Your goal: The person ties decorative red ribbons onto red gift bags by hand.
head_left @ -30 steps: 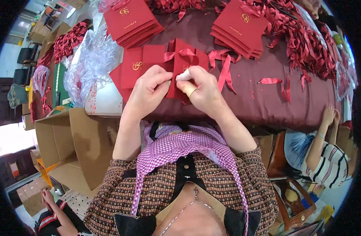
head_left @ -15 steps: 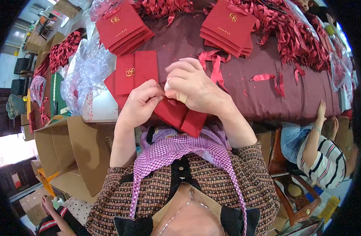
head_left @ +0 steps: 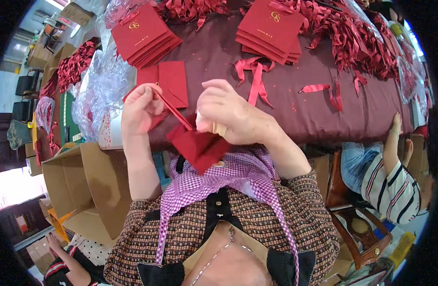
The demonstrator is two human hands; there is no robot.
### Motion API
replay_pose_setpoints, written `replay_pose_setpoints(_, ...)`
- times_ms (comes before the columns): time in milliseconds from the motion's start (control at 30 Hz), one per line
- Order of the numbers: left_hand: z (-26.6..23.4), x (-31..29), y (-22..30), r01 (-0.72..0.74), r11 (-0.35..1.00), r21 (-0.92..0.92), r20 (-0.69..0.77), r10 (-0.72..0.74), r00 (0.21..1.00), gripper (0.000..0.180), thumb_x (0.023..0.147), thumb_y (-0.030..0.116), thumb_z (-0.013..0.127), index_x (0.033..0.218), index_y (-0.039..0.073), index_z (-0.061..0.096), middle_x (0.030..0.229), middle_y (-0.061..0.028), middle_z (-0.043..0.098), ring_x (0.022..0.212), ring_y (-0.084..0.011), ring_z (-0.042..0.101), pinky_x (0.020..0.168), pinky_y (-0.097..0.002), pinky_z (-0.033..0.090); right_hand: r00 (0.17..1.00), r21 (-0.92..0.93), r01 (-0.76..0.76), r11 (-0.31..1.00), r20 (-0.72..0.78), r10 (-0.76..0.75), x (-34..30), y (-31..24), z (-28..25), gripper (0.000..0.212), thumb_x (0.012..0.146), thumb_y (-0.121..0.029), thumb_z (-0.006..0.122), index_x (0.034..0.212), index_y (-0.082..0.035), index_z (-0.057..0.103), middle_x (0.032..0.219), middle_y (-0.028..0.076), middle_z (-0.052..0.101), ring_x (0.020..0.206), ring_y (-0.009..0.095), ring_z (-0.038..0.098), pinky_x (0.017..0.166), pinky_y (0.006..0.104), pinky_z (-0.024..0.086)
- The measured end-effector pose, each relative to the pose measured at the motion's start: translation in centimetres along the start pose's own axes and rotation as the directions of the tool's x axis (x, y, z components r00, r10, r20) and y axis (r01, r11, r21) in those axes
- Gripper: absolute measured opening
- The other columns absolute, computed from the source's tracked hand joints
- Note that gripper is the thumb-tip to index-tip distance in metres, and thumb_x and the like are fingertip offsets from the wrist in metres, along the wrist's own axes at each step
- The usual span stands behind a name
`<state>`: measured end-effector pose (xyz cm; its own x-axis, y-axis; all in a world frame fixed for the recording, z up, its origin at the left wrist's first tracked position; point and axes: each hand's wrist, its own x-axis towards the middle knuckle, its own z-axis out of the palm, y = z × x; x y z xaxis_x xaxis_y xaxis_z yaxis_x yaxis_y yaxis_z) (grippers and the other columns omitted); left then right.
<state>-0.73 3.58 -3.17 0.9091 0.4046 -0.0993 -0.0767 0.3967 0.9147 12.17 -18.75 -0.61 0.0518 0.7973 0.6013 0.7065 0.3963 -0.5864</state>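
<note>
My left hand (head_left: 139, 108) is closed on one end of a thin red ribbon (head_left: 173, 112), pulled taut toward a dark red paper bag (head_left: 197, 148). The bag hangs tilted at the table's front edge, over my checked apron, and looks blurred. My right hand (head_left: 231, 113) pinches at the bag's upper edge, where the ribbon meets it; its fingertips are partly hidden. Pale tape wraps some of its fingers. Just beyond my left hand lie more flat red bags (head_left: 173, 83), partly covered by that hand.
Stacks of red bags stand at far left (head_left: 145, 38) and far right (head_left: 271, 33). Loose ribbon pieces (head_left: 257, 83) and a big ribbon heap (head_left: 357, 47) lie on the dark red cloth. Clear plastic (head_left: 99, 90) and an open cardboard box (head_left: 92, 190) are left. A co-worker (head_left: 391, 186) sits right.
My left hand has moved left and up, drawing the ribbon out straight. The bag has swung and tilted below my right hand, which stays nearly in place.
</note>
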Motion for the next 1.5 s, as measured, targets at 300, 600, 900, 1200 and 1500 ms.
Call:
replay_pose_setpoints(300,6.2,-1.6,-1.5,0.002,0.963,-0.268,0.006,-0.001,1.0,0.065,0.09,0.01,0.053,0.148,0.005,0.024,0.126,-0.0192,0.056,0.113,-0.0278,0.058,0.1,-0.0375,0.044,0.954,0.321,-0.179,0.93,-0.174,0.244,-0.1,2.6,0.8,0.019,0.095,-0.016,0.055,0.091,0.002,0.057,0.12,0.009,0.051,0.105,0.018,0.054,0.088,0.0305,0.046)
replay_pose_setpoints(600,6.4,-1.0,-3.3,-0.115,0.992,0.055,0.109,0.108,0.988,0.089,0.084,0.008,0.07,0.151,0.01,0.012,0.129,-0.0163,0.054,0.112,-0.022,0.057,0.093,-0.0355,0.049,0.78,0.78,-0.271,0.564,-0.165,0.604,0.4,3.6,1.4,0.021,0.095,-0.017,0.055,0.103,0.001,0.061,0.112,0.002,0.055,0.09,0.009,0.053,0.084,0.0233,0.042)
replay_pose_setpoints(900,7.2,-1.3,-5.1,-0.009,0.945,-0.328,-0.033,-0.001,0.999,0.08,0.09,0.0,0.06,0.151,0.015,0.012,0.128,-0.0153,0.054,0.114,-0.024,0.057,0.094,-0.0373,0.049,0.667,0.872,-0.234,0.43,-0.178,0.724,0.8,4.6,2.4,0.022,0.097,-0.018,0.053,0.11,-0.003,0.062,0.092,-0.003,0.061,0.086,0.005,0.053,0.08,0.0213,0.043)
replay_pose_setpoints(1200,7.4,-1.5,-5.0,-0.125,0.979,0.161,-0.137,0.148,0.98,0.044,0.088,-0.003,0.059,0.13,-0.004,0.044,0.104,-0.007,0.062,0.09,-0.0103,0.058,0.081,-0.0235,0.048,0.774,0.764,-0.236,0.6,-0.225,0.591,-0.9,7.2,3.5,0.023,0.094,-0.017,0.053,0.111,-0.002,0.058,0.103,0.003,0.06,0.099,0.011,0.055,0.086,0.0259,0.046)
replay_pose_setpoints(1500,3.1,-1.4,-2.6,-0.132,0.962,0.239,-0.234,0.189,0.954,0.039,0.086,-0.006,0.059,0.125,-0.005,0.053,0.09,0.0002,0.06,0.081,-0.0054,0.055,0.078,-0.0199,0.046,0.894,-0.45,-0.447,0.773,-0.195,0.404,-5.1,7.8,-3.3,0.023,0.078,-0.001,0.061,0.1,-0.007,0.065,0.105,0.01,0.062,0.101,0.03,0.055,0.089,0.0408,0.044)
